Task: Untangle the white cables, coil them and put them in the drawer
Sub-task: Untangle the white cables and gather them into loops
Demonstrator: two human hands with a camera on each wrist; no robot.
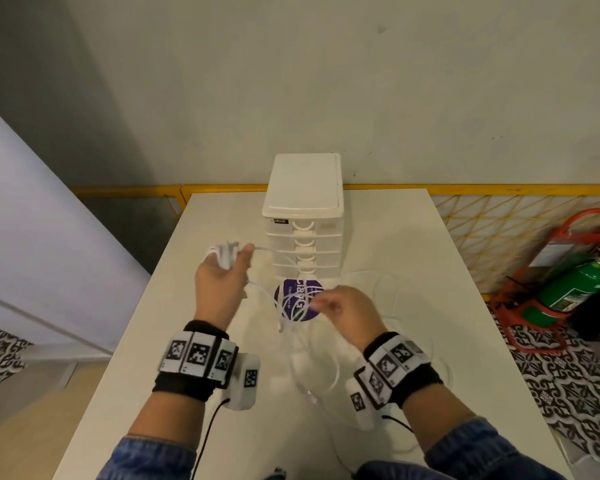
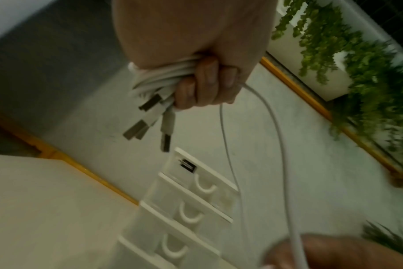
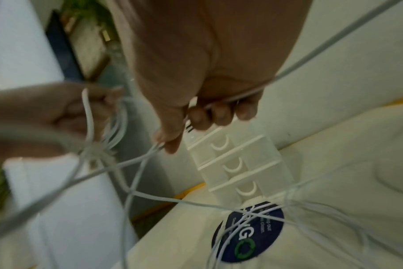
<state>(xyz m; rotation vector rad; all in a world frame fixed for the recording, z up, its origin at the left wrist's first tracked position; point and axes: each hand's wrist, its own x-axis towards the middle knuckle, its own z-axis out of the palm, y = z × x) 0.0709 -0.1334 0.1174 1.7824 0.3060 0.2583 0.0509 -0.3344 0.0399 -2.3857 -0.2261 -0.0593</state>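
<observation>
Head view: left hand (image 1: 219, 282) grips bundled white cables (image 1: 222, 254); right hand (image 1: 343, 311) pinches one strand.

Head view looks down at table (image 1: 378, 237); wrist views close, facing drawer unit (image 2: 191, 205).

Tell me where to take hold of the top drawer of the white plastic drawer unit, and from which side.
Hook the curved white handle at the middle of the top drawer front on the white plastic drawer unit, coming from the near side facing the person. The handle is an open loop on a flat front, and the drawers look closed. Both hands currently hold cables.
</observation>
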